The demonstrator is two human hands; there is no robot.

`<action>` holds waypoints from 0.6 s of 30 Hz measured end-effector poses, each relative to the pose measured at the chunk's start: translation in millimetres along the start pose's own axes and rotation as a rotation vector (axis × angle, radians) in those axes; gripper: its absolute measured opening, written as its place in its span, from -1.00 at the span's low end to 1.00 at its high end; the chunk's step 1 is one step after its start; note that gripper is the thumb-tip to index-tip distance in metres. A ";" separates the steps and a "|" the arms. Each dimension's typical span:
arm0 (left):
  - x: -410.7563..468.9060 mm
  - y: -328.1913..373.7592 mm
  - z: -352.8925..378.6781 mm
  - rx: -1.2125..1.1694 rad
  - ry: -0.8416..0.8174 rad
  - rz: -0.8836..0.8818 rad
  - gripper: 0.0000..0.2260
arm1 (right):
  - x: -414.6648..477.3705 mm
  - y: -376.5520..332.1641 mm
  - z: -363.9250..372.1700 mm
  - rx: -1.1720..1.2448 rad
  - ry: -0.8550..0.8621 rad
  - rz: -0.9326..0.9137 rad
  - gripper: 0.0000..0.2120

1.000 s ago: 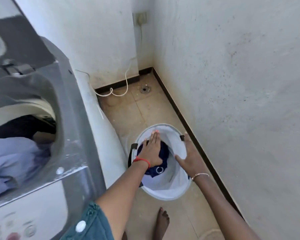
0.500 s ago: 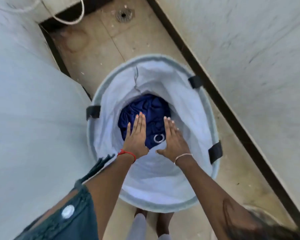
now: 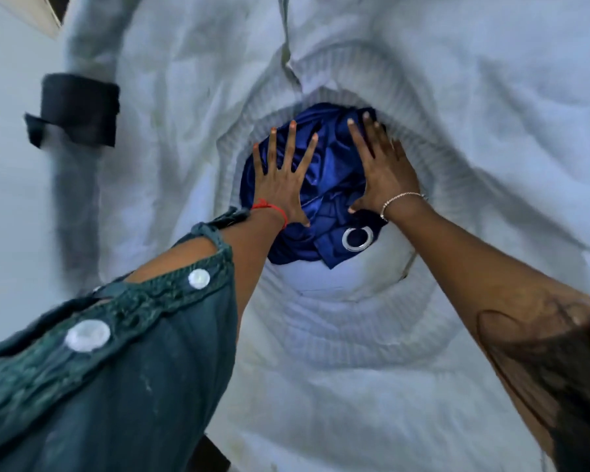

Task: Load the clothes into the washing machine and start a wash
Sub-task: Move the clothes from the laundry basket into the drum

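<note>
Sleeve fabric (image 3: 109, 386), dark green with white buttons, fills the near left corner. Farther in, the left hand (image 3: 281, 185) and right hand (image 3: 384, 175) lie flat with fingers spread on the crumpled blue cloth (image 3: 331, 185), neither one gripping it. The cloth sits at the bottom of the white laundry basket (image 3: 457, 114), a black strap (image 3: 79, 109) on the basket's far left rim.
</note>
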State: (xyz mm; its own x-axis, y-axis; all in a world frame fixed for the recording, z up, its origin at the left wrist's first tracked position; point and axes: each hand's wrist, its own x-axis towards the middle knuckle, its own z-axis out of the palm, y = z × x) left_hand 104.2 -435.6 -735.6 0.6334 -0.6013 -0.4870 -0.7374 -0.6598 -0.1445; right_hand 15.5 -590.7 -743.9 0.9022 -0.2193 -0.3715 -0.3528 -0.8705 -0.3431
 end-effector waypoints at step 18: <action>17.8 -3.0 33.5 -0.082 0.058 0.044 -0.17 | 45.9 -12.0 41.3 -0.109 -0.051 0.018 -0.42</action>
State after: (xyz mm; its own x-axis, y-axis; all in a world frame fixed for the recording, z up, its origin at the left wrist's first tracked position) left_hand 109.9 -429.2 -772.6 0.6155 -0.6538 -0.4401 -0.7445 -0.6656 -0.0524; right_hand 50.8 -572.1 -792.5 0.8811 -0.2156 -0.4209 -0.3377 -0.9100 -0.2408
